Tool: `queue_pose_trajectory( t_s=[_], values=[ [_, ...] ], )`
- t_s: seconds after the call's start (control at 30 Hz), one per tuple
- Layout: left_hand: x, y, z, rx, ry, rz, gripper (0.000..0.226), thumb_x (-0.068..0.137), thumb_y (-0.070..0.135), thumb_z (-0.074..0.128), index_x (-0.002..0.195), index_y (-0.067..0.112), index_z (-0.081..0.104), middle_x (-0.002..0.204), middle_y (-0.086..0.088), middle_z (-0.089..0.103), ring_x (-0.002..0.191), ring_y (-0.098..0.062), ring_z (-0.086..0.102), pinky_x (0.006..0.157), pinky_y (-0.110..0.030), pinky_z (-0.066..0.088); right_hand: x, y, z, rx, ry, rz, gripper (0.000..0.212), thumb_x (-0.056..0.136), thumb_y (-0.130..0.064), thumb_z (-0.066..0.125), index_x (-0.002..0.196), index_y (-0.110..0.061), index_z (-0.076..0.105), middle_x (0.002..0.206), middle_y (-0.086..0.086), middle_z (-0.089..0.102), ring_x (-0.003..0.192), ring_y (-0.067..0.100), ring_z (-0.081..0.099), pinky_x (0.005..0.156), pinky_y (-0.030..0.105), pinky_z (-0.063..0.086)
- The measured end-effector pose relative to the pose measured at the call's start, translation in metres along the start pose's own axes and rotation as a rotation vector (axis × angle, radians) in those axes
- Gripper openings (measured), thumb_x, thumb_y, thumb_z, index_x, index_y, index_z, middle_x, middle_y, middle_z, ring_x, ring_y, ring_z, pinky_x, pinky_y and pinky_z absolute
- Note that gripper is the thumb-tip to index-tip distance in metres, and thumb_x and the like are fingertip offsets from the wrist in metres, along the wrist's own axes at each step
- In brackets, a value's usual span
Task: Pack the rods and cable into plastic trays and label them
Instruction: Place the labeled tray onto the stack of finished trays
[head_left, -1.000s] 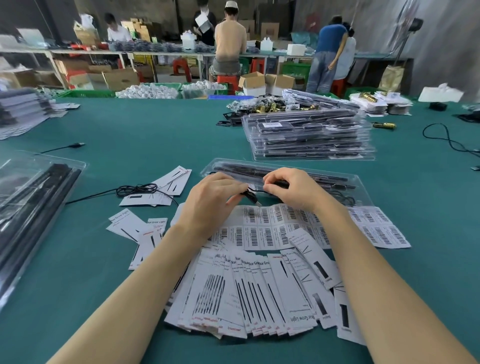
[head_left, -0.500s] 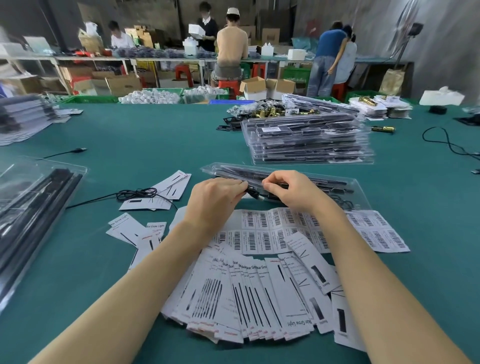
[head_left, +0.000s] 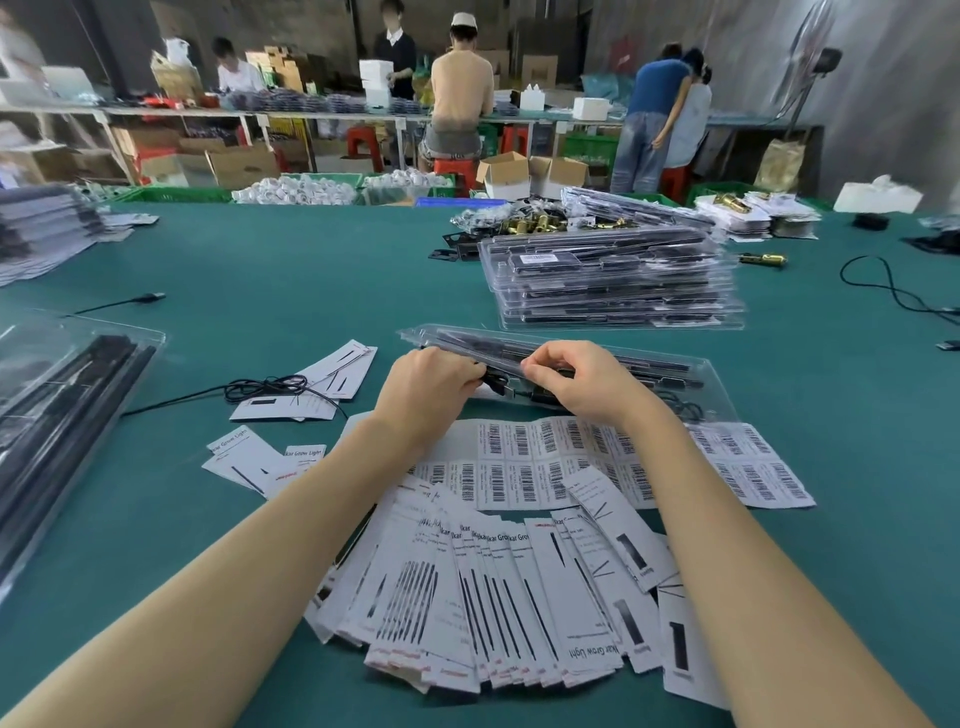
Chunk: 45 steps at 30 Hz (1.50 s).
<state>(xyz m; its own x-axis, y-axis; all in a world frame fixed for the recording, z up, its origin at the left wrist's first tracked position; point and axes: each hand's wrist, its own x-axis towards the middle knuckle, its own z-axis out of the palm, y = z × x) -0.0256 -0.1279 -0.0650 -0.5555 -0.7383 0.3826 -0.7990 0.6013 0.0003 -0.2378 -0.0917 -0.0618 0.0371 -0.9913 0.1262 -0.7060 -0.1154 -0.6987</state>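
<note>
Hands at the near edge of the open tray. Left hand (head_left: 426, 384) curled, fingertips pinching the black cable (head_left: 496, 383) end; right hand (head_left: 576, 382) also curled, pinching the same cable just beside it, over the clear plastic tray (head_left: 717, 384). Rods (head_left: 623, 361) already lie lengthwise in that tray, so the cable looks like the last piece to seat; exactly where it will sit is hidden by the fingers.

Outward: barcode label sheets (head_left: 545, 457) lie flat just in front of the tray, none seen on it yet. Printed insert cards (head_left: 493, 597) fanned nearer the body, plenty left. Spare cable (head_left: 265, 387) coiled to the left on loose cards. Stack of packed trays (head_left: 613, 286) behind, top one bearing a label: several units done. More rods in a tray at far left (head_left: 62, 395). Judgement: mid-run; this unit needs cable tucked, closing and labelling.
</note>
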Motion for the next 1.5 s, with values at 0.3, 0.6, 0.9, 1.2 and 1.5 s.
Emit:
queue_pose_trajectory(
  t_s=[0.3, 0.6, 0.9, 1.2, 1.5],
  values=[
    [0.012, 0.0, -0.001, -0.05, -0.201, 0.086, 0.031, 0.107, 0.018, 0.041, 0.121, 0.012, 0.068, 0.112, -0.005, 0.07, 0.102, -0.026, 0.062, 0.091, -0.04, 0.047, -0.001, 0.0, -0.002, 0.024, -0.003, -0.025, 0.012, 0.099, -0.038, 0.061, 0.099, -0.031, 0.07, 0.099, -0.016, 0.068, 0.093, -0.003, 0.06, 0.075, 0.02, 0.043],
    [-0.012, -0.003, 0.011, -0.063, -0.369, 0.105, 0.068, 0.106, 0.052, 0.023, 0.161, 0.016, 0.007, 0.167, -0.009, 0.013, 0.155, -0.02, 0.011, 0.126, -0.043, 0.011, -0.003, -0.002, -0.003, 0.001, -0.04, -0.02, 0.007, 0.095, -0.039, 0.067, 0.094, -0.032, 0.071, 0.1, -0.013, 0.071, 0.095, 0.008, 0.065, 0.087, 0.033, 0.052],
    [-0.023, -0.005, 0.008, -0.112, -0.359, 0.169, 0.058, 0.099, 0.067, 0.019, 0.153, 0.057, -0.001, 0.166, -0.02, 0.009, 0.155, -0.028, 0.007, 0.125, -0.042, 0.006, -0.005, -0.008, -0.007, -0.041, -0.024, -0.027, 0.005, 0.094, -0.037, 0.068, 0.09, -0.035, 0.07, 0.099, -0.02, 0.068, 0.101, 0.005, 0.061, 0.096, 0.039, 0.048],
    [-0.028, -0.006, 0.009, -0.159, -0.292, 0.146, 0.052, 0.103, 0.058, 0.029, 0.154, 0.052, 0.02, 0.165, -0.018, 0.016, 0.151, -0.029, 0.022, 0.121, -0.037, 0.014, -0.011, -0.018, 0.0, -0.215, 0.073, -0.062, 0.008, 0.087, -0.032, 0.076, 0.09, -0.033, 0.068, 0.102, -0.018, 0.062, 0.1, 0.004, 0.054, 0.089, 0.025, 0.034],
    [-0.028, -0.007, 0.011, -0.24, -0.238, 0.121, 0.051, 0.104, 0.05, 0.037, 0.154, 0.043, 0.032, 0.164, -0.017, 0.023, 0.15, -0.028, 0.026, 0.121, -0.038, 0.02, -0.054, -0.045, 0.033, -0.488, 0.204, -0.132, 0.026, 0.093, -0.034, 0.059, 0.11, -0.026, 0.077, 0.096, -0.003, 0.073, 0.095, 0.017, 0.065, 0.077, 0.035, 0.056]
  ],
)
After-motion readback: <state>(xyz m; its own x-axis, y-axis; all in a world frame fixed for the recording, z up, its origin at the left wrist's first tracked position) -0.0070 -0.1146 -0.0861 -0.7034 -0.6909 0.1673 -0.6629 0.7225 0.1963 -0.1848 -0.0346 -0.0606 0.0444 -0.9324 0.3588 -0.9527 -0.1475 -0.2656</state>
